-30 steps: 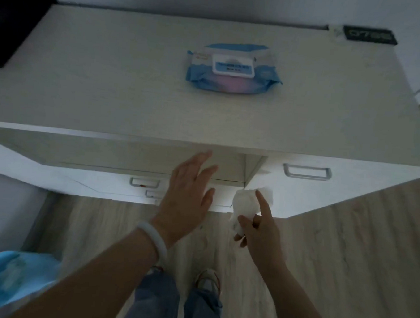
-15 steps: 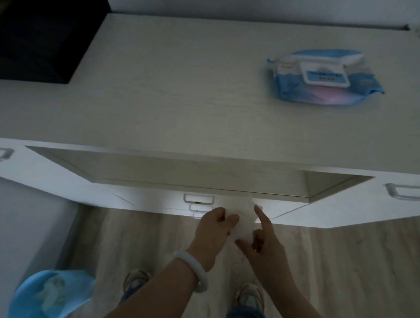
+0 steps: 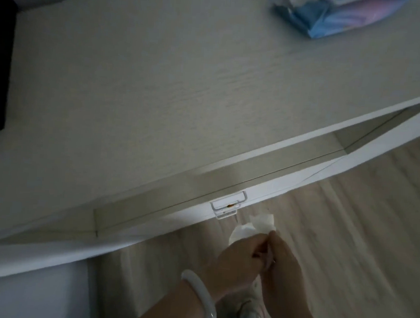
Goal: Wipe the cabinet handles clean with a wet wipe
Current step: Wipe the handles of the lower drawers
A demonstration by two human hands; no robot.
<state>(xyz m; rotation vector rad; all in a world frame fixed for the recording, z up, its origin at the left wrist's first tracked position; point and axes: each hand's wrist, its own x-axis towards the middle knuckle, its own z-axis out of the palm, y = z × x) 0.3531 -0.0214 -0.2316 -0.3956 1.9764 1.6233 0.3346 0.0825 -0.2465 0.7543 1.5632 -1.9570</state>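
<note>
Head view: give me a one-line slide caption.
Both hands hold a white wet wipe just below the cabinet's drawer handle, wipe pack on top.

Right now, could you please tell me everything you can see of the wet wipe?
The wet wipe is a white, thin, crumpled sheet, bunched rather than spread flat. Both hands hold it: the left hand and right hand meet at its lower part, and its loose upper end sticks up above them. It hangs over the floor, just below and right of the drawer handle, not touching it.
</note>
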